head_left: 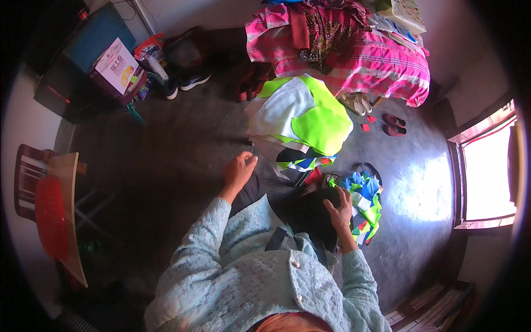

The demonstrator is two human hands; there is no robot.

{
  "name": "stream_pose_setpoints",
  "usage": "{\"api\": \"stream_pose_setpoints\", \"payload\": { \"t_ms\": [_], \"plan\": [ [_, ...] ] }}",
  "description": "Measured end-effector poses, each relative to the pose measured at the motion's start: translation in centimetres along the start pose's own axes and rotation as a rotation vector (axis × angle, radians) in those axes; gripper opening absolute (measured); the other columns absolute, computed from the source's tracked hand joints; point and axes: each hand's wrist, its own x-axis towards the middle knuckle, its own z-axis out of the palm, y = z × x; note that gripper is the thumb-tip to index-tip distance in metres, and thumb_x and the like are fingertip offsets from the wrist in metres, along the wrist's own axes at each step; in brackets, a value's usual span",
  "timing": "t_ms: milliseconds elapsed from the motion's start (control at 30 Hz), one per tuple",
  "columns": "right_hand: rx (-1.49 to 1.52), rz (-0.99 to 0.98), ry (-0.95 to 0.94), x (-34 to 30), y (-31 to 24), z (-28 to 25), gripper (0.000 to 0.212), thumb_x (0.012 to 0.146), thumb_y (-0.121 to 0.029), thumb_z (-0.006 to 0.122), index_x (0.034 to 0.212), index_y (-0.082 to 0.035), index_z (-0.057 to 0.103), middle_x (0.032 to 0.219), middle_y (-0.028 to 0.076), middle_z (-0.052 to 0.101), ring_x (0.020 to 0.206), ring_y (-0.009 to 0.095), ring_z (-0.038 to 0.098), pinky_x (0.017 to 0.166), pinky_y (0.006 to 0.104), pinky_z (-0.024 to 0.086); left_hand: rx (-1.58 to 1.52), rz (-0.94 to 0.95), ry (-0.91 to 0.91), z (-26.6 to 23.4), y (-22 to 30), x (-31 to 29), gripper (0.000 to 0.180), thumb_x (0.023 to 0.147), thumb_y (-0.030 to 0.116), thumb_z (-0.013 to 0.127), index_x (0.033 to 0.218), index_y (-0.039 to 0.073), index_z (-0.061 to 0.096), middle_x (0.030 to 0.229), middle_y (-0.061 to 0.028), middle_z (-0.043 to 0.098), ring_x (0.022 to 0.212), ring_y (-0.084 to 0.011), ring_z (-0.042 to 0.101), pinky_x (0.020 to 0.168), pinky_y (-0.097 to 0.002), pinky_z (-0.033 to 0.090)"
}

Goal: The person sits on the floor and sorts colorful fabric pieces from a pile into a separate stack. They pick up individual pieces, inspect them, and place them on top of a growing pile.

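Observation:
My left hand [239, 172] is held above my left knee, fingers curled and their tips close to the thumb. Whatever may be in that pinch is too small to make out. Beyond it, white and bright green cloth [323, 119] lies draped in a wide pile, with blue, red and black pieces showing under its near edge. My right hand [342, 210] hovers by my right knee, thumb and fingers apart, holding nothing visible. Just right of it, a heap of cloth scraps [366, 202] in blue, white, green and red sits low near the floor.
A bed with a pink checked cover [354, 69] stands at the back. Light shoes [357, 103], dark red shoes [394, 125] and small red scraps [365, 127] lie before it. At left are a wooden chair [30, 180] and a board [69, 216]; a white box [117, 66] stands back left.

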Motion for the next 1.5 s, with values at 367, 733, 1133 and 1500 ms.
{"api": "stream_pose_setpoints", "payload": {
  "t_ms": [367, 733, 1133, 1500],
  "plan": [
    [-0.018, 0.019, -0.034, 0.2, -0.8, -0.7, 0.062, 0.071, -0.035, 0.074, 0.127, -0.016, 0.056, 0.132, 0.019, 0.047, 0.121, 0.038, 0.046, 0.102, 0.0453, 0.038, 0.076, 0.281, 0.475, 5.2, -1.1, 11.2, 0.034, 0.08, 0.026, 0.071, 0.104, 0.005, 0.06, 0.101, -0.0174, 0.061, 0.095, -0.0368, 0.056, 0.083, -0.0449, 0.045],
    [-0.026, 0.007, -0.048, 0.4, -1.0, -0.7, 0.065, 0.071, -0.034, 0.075, 0.13, -0.016, 0.054, 0.136, 0.019, 0.044, 0.126, 0.038, 0.041, 0.105, 0.0461, 0.034, -0.287, -0.015, 0.208, 4.4, -3.3, 15.2, 0.033, 0.069, 0.018, 0.08, 0.09, -0.002, 0.065, 0.085, -0.0123, 0.068, 0.077, -0.0201, 0.063, 0.071, -0.0333, 0.049],
    [-0.032, 0.019, -0.053, 0.4, -0.6, -0.8, 0.065, 0.071, -0.036, 0.075, 0.13, -0.017, 0.054, 0.136, 0.019, 0.044, 0.126, 0.038, 0.041, 0.105, 0.047, 0.034, -0.662, -0.033, 0.103, 2.2, -0.6, 14.6, 0.015, 0.077, 0.006, 0.074, 0.083, 0.004, 0.06, 0.076, 0.0038, 0.056, 0.07, -0.0062, 0.049, 0.064, -0.023, 0.041],
    [-0.04, 0.021, -0.048, 0.4, -0.5, -0.9, 0.065, 0.072, -0.039, 0.074, 0.129, -0.018, 0.054, 0.136, 0.018, 0.044, 0.127, 0.038, 0.04, 0.105, 0.0472, 0.033, -0.576, -0.042, 0.181, 2.7, -1.7, 14.9, 0.013, 0.079, 0.005, 0.072, 0.088, 0.002, 0.063, 0.08, 0.0002, 0.062, 0.073, -0.0088, 0.056, 0.069, -0.0251, 0.046]
  ]
}}
